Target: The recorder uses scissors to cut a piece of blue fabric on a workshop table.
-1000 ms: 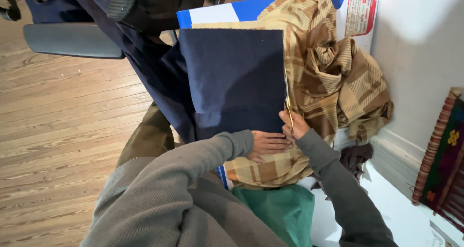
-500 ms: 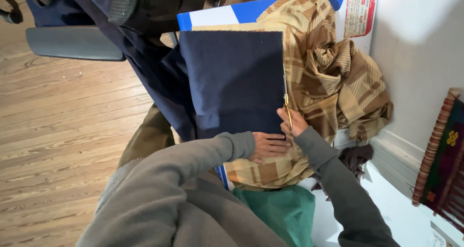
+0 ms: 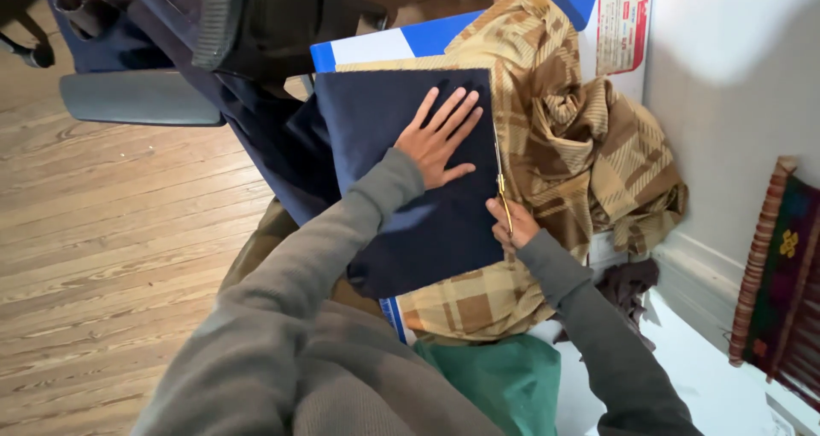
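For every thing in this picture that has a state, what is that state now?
Left hand: fingers spread, pressed flat on the navy cloth.
Right hand: closed on the scissors.
Scissors: at the navy cloth's right edge, blades pointing away from the person.
Navy cloth: spread flat, held down.
Plaid cloth: crumpled, partly under the navy cloth.
Green cloth: bunched near the person.

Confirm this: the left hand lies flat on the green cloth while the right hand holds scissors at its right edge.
Wrong cloth. The head view shows the left hand flat on the dark navy cloth, not a green one; the right hand holds the scissors at its right edge.
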